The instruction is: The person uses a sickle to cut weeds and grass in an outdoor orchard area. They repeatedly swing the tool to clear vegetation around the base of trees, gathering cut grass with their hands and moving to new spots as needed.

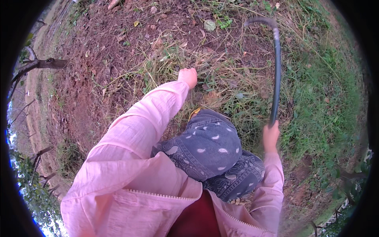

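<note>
My right hand [270, 137] grips the lower end of a long dark handle. It belongs to a sickle [277, 65], held out on the right. The narrow hooked blade [262, 20] at its far end curves to the left above the soil and is slightly blurred. My left hand [188, 77] reaches forward in a fist, low over a patch of cut or dry grass [168, 66]. Its fingertips are turned away, so I cannot tell whether stems are caught in it. Looser grass [237, 97] lies between the two hands.
Reddish bare soil [77, 100] spreads to the left, and green grass [322, 112] grows on the right. A bare tree branch [44, 63] juts in from the left edge. My bent knees in paisley-patterned trousers [207, 145] are close below my hands. Leafy branches [352, 189] stand at lower right.
</note>
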Tool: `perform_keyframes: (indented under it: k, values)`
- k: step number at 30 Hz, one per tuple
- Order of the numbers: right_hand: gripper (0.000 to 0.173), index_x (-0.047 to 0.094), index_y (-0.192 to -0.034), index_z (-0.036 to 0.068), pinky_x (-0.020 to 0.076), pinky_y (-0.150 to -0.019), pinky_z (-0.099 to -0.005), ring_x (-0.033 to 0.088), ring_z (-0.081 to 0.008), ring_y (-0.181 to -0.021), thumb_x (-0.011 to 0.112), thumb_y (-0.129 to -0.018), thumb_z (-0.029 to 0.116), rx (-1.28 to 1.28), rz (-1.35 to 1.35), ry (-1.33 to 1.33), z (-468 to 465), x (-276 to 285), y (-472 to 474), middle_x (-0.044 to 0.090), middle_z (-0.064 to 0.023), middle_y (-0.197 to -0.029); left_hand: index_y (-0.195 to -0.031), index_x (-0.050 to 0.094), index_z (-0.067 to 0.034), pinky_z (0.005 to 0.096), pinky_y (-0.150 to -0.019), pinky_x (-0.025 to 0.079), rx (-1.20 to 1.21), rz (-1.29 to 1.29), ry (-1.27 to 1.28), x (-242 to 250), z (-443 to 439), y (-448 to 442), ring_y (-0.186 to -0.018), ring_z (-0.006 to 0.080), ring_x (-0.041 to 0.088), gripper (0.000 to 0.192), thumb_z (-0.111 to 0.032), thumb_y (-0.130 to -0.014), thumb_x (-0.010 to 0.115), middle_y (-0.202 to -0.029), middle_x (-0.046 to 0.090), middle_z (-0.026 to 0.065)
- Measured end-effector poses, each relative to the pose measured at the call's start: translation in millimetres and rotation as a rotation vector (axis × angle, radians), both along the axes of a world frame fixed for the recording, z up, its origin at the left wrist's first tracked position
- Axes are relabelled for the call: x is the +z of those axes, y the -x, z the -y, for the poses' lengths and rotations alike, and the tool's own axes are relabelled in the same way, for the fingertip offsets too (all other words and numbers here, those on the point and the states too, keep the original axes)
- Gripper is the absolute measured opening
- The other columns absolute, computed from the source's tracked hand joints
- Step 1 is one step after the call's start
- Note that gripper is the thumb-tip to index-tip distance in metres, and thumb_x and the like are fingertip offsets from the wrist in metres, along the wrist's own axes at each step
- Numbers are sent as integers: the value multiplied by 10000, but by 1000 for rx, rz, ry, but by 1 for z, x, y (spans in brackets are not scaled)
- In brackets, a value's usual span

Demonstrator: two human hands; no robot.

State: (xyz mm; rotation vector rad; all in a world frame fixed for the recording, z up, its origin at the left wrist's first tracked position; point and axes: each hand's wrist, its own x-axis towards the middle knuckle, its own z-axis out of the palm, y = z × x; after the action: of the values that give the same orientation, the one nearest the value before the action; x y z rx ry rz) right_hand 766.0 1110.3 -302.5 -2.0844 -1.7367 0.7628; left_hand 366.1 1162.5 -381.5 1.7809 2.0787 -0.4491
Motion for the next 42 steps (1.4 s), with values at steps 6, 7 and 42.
perform_keyframes:
  k: [6, 7, 42]
  values:
    - [250, 526, -919, 0, 434, -572, -320, 532, -214, -590, 651, -732, 107, -314, -464, 469, 130, -18, -55, 540, -118, -642, -937, 537, -7, 344, -769, 467, -50, -39, 33, -2, 6, -3, -889, 263, 608, 206, -108, -762, 500, -895, 638, 145]
    - [243, 531, -911, -3, 423, -562, -296, 506, -173, -585, 659, -733, 102, -296, -529, 436, 136, -12, -56, 525, -90, -636, -934, 536, -9, 342, -769, 462, -65, -49, 8, -2, 6, -5, -888, 259, 605, 201, -107, -762, 500, -889, 637, 142]
    - [172, 530, -821, 3, 399, -530, -277, 452, -135, -549, 642, -750, 113, -173, -478, 419, 115, -58, -13, 521, -60, -616, -946, 525, -5, 361, -788, 455, -4, 1, -40, -7, 22, 0, -883, 270, 597, 250, -172, -761, 510, -859, 630, 138]
